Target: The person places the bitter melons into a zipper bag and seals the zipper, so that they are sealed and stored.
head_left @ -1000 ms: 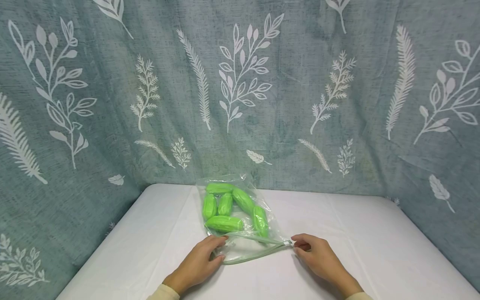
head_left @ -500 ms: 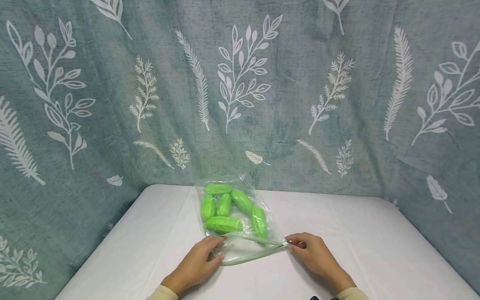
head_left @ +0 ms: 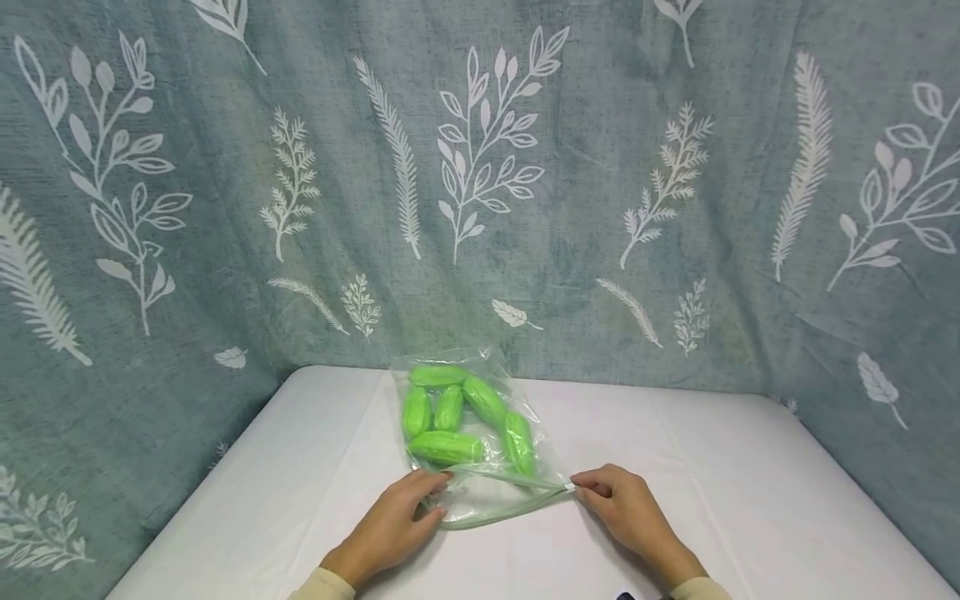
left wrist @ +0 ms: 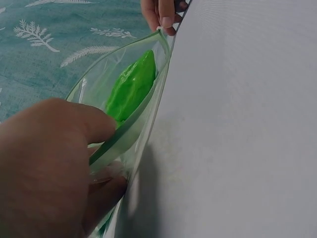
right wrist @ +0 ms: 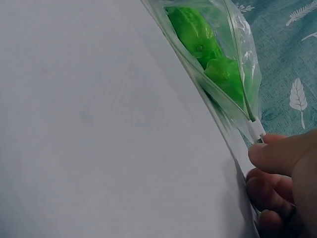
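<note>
A clear zip bag point(head_left: 495, 502) with a green-edged mouth lies on the white table, its mouth facing me and gaping. Inside are several bright green, ridged, gourd-like vegetables point(head_left: 447, 448), which the left wrist view shows as one green vegetable point(left wrist: 132, 87) behind the mouth. My left hand point(head_left: 393, 523) holds the left end of the mouth, thumb and fingers spread on its two edges. At the other end, my right hand point(head_left: 626, 510) pinches the corner beside a white slider point(right wrist: 256, 129) between thumb and forefinger. Its other fingers are curled below.
The white-covered table point(head_left: 720, 467) reaches back to a teal curtain point(head_left: 570, 208) with white leaf prints, which also runs along both sides. A small dark object point(head_left: 626, 596) shows at the bottom edge near my right wrist.
My right hand has shifted slightly left and its thumb and forefinger have come together on the bag's corner by the slider. The left hand and the vegetables have hardly moved.
</note>
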Action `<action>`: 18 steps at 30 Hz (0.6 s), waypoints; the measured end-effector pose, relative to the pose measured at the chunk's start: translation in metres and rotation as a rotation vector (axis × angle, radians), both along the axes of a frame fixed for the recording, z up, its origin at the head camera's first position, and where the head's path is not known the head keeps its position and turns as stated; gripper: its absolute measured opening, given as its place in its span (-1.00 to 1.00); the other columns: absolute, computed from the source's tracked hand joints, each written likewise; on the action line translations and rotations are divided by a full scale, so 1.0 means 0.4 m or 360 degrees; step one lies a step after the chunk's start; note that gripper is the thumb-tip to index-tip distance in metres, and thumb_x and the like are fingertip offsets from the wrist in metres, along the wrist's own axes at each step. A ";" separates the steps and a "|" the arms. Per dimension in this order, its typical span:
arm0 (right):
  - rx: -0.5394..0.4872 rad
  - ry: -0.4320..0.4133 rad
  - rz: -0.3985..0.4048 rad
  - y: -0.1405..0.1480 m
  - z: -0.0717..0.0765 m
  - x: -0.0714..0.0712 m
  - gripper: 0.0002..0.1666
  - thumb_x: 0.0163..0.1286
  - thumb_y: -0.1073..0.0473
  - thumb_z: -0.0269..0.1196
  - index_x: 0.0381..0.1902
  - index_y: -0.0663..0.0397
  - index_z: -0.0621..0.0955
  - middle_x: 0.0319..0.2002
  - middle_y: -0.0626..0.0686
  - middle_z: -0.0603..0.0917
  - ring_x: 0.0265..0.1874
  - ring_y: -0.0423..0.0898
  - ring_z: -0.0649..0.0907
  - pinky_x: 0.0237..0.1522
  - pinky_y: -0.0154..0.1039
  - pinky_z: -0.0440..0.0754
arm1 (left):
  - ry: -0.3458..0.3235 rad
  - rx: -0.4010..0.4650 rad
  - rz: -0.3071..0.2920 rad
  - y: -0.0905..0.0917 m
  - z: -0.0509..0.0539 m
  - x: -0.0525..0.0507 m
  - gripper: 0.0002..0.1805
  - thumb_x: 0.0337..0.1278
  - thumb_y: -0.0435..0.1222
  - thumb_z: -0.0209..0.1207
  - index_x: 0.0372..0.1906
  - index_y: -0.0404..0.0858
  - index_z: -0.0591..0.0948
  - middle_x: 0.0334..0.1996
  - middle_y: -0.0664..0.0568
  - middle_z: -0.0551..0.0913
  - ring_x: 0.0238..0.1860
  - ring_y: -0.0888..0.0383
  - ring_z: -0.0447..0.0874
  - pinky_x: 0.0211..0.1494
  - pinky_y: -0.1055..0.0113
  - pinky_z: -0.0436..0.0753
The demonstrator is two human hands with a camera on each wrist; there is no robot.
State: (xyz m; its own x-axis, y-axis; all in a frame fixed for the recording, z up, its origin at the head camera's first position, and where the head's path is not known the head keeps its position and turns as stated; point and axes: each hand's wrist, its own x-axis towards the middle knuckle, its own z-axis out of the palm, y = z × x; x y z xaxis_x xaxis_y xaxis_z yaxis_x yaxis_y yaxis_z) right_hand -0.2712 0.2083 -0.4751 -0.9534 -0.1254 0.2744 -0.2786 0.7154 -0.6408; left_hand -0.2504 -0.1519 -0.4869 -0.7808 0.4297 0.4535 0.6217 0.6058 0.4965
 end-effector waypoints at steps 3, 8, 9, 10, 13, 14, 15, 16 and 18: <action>-0.0011 -0.0007 -0.0011 0.000 0.000 0.000 -0.79 0.28 0.26 0.40 -0.17 -0.15 0.79 -0.46 -0.22 0.56 -0.51 -0.22 0.47 -0.47 -0.35 0.48 | 0.0042 -0.0005 0.0004 0.001 0.005 0.000 -0.56 0.28 -0.28 0.29 0.24 -0.18 0.59 0.05 0.11 0.64 0.07 0.23 0.60 0.14 0.22 0.65; -0.0026 -0.0005 -0.0019 0.003 -0.009 0.007 -0.80 0.29 0.25 0.40 -0.17 -0.16 0.79 -0.49 -0.21 0.54 -0.52 -0.23 0.46 -0.47 -0.35 0.47 | 0.0162 0.0025 0.0025 0.006 0.003 0.003 -0.61 0.20 -0.33 0.34 0.14 -0.11 0.68 -0.02 0.21 0.61 0.01 0.26 0.60 0.06 0.22 0.67; -0.0029 -0.0005 -0.0024 0.004 -0.010 0.008 -0.79 0.29 0.25 0.40 -0.18 -0.17 0.79 -0.49 -0.22 0.54 -0.52 -0.23 0.45 -0.47 -0.35 0.47 | 0.0196 0.0034 0.0025 0.007 0.003 0.003 -0.63 0.18 -0.34 0.35 0.11 -0.10 0.69 -0.02 0.23 0.60 0.01 0.26 0.59 0.06 0.22 0.67; -0.0027 0.0001 -0.0025 0.004 -0.011 0.008 -0.79 0.29 0.25 0.40 -0.17 -0.17 0.80 -0.49 -0.22 0.54 -0.52 -0.23 0.45 -0.46 -0.35 0.47 | 0.0230 0.0047 0.0024 0.007 0.003 0.002 -0.64 0.17 -0.35 0.36 0.08 -0.09 0.71 -0.03 0.25 0.59 0.00 0.26 0.59 0.04 0.22 0.67; -0.0016 0.0014 -0.0023 0.004 -0.014 0.008 -0.79 0.29 0.24 0.40 -0.17 -0.20 0.80 -0.49 -0.24 0.54 -0.52 -0.25 0.45 -0.46 -0.35 0.47 | 0.0347 0.0091 0.0006 0.006 0.006 0.001 -0.67 0.11 -0.38 0.38 0.01 -0.08 0.75 -0.01 0.24 0.60 0.00 0.25 0.61 0.00 0.20 0.68; -0.0013 0.0020 -0.0019 0.004 -0.013 0.008 -0.79 0.30 0.23 0.40 -0.17 -0.20 0.80 -0.49 -0.25 0.54 -0.52 -0.25 0.46 -0.45 -0.36 0.47 | 0.0387 0.0102 0.0001 0.005 0.008 0.002 -0.66 0.09 -0.39 0.39 -0.01 -0.07 0.76 -0.01 0.22 0.61 -0.01 0.24 0.62 -0.02 0.19 0.69; -0.0009 0.0027 -0.0016 0.004 -0.011 0.007 -0.79 0.30 0.24 0.40 -0.17 -0.20 0.80 -0.48 -0.25 0.55 -0.51 -0.25 0.46 -0.45 -0.36 0.47 | 0.0419 0.0119 -0.0008 0.004 0.009 0.002 -0.67 0.08 -0.40 0.39 -0.02 -0.08 0.77 -0.01 0.20 0.62 -0.01 0.23 0.62 -0.03 0.18 0.69; -0.0004 0.0039 -0.0012 0.004 -0.009 0.007 -0.79 0.30 0.24 0.40 -0.17 -0.19 0.80 -0.47 -0.25 0.56 -0.51 -0.25 0.46 -0.44 -0.36 0.47 | 0.0443 0.0132 -0.0012 0.004 0.011 0.001 -0.66 0.07 -0.40 0.39 -0.02 -0.06 0.77 -0.01 0.19 0.62 -0.01 0.22 0.62 -0.04 0.18 0.69; -0.0005 0.0058 -0.0006 0.003 -0.007 0.006 -0.79 0.30 0.23 0.40 -0.17 -0.20 0.80 -0.48 -0.26 0.55 -0.51 -0.25 0.46 -0.44 -0.36 0.47 | 0.0455 0.0151 -0.0029 0.004 0.012 0.002 -0.66 0.08 -0.41 0.39 -0.03 -0.06 0.77 0.00 0.15 0.63 -0.01 0.21 0.62 -0.05 0.20 0.70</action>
